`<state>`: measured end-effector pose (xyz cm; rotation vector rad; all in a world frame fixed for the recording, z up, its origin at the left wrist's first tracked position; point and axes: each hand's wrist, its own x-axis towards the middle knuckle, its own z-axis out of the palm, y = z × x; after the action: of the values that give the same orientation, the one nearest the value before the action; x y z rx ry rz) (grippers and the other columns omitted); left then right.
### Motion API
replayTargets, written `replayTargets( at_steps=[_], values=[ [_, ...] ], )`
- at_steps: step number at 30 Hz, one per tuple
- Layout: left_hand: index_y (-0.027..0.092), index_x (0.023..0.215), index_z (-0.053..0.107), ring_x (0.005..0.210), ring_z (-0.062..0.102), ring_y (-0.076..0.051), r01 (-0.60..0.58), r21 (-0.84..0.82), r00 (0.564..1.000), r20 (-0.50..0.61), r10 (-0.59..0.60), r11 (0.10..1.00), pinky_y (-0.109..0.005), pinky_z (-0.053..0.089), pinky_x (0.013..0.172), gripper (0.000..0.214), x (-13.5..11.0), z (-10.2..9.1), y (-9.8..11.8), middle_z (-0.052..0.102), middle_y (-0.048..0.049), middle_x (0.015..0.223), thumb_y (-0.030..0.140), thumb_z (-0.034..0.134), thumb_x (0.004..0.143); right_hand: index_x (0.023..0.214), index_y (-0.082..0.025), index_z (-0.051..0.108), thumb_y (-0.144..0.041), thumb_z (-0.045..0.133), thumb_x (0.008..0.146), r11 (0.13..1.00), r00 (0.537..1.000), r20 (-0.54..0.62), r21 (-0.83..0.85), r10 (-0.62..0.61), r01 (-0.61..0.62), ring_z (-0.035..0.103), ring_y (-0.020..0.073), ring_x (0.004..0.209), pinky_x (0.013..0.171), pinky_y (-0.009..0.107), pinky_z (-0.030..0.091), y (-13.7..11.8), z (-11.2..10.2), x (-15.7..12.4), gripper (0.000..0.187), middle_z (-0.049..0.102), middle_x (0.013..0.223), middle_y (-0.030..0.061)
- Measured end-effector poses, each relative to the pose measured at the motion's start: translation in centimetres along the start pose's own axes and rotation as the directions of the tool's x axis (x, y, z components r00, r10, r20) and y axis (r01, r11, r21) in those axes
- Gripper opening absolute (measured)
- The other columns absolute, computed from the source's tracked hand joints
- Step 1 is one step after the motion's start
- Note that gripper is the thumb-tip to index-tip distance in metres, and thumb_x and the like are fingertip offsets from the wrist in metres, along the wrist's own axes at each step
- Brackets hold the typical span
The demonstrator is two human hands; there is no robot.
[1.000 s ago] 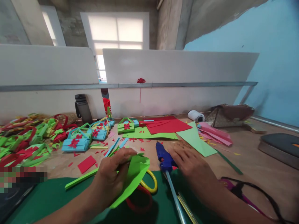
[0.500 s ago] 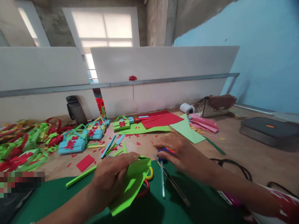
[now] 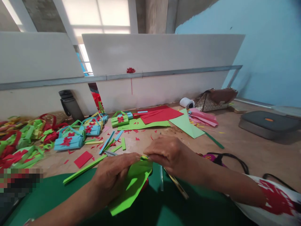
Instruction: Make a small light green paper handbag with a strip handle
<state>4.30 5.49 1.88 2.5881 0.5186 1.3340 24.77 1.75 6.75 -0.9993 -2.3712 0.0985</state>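
Now I've got the left hand (image 3: 113, 171) pinching the green paper (image 3: 134, 182), left of the clear glue stick (image 3: 161, 179), while the right hand (image 3: 172, 155) pinches its top edge. I'd press evenly here, fingertips close together, the left hand bracing so nothing skews. The paper's bright lime, crumpled into a small fold on top, smooth and broad below.

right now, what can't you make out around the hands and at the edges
All in the head view:
Red thing: mostly hidden behind the green paper.
Top fold of the green paper: partly covered by the fingers of the left hand and right hand.
Clear stick: upper end hidden by the right hand.
Dark object: pixelated, cut off by the left edge.
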Motion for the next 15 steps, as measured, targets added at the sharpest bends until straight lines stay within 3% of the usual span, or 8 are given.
replayTargets(
  at_steps=[5, 9, 15],
  values=[
    [0.02, 0.092, 0.064, 0.073, 0.071, -0.01, -0.012, 0.014, 1.0, -0.024, 0.012, 1.0, -0.012, 0.054, 0.072, 0.025, -0.06, 0.01, -0.05, 0.075, 0.0009, 0.084, 0.005, 0.049, 0.081, 0.086, -0.015, 0.063, -0.013, 0.041, 0.091, 0.998, 0.998, -0.015, 0.01, -0.056, 0.056, 0.057, 0.0136, 0.069, 0.065, 0.025, 0.039, 0.13, 0.44, -0.22, 0.023, 0.063, 0.073, 0.0038],
    [0.018, 0.094, 0.064, 0.074, 0.071, -0.011, -0.058, 0.029, 0.998, -0.034, 0.059, 0.998, -0.012, 0.054, 0.071, 0.02, -0.15, 0.06, -0.27, 0.075, -0.0021, 0.083, 0.009, 0.051, 0.082, 0.084, -0.014, 0.063, -0.013, 0.04, 0.091, 0.998, 1.0, 0.002, 0.054, -0.025, 0.025, 0.055, 0.0124, 0.065, 0.063, 0.024, 0.039, 0.03, 0.24, -0.24, 0.024, 0.061, 0.069, 0.0026],
    [0.02, 0.099, 0.062, 0.077, 0.071, -0.011, -0.027, -0.016, 0.998, 0.058, 0.028, 1.0, -0.013, 0.054, 0.071, 0.027, -0.18, -0.12, -0.33, 0.075, -0.0007, 0.088, 0.006, 0.047, 0.083, 0.071, -0.016, 0.06, -0.014, 0.044, 0.091, 0.998, 0.997, -0.043, 0.01, -0.059, 0.06, 0.055, 0.0119, 0.067, 0.067, 0.025, 0.038, 0.26, 0.53, -0.46, 0.026, 0.062, 0.07, 0.0023]
  ],
)
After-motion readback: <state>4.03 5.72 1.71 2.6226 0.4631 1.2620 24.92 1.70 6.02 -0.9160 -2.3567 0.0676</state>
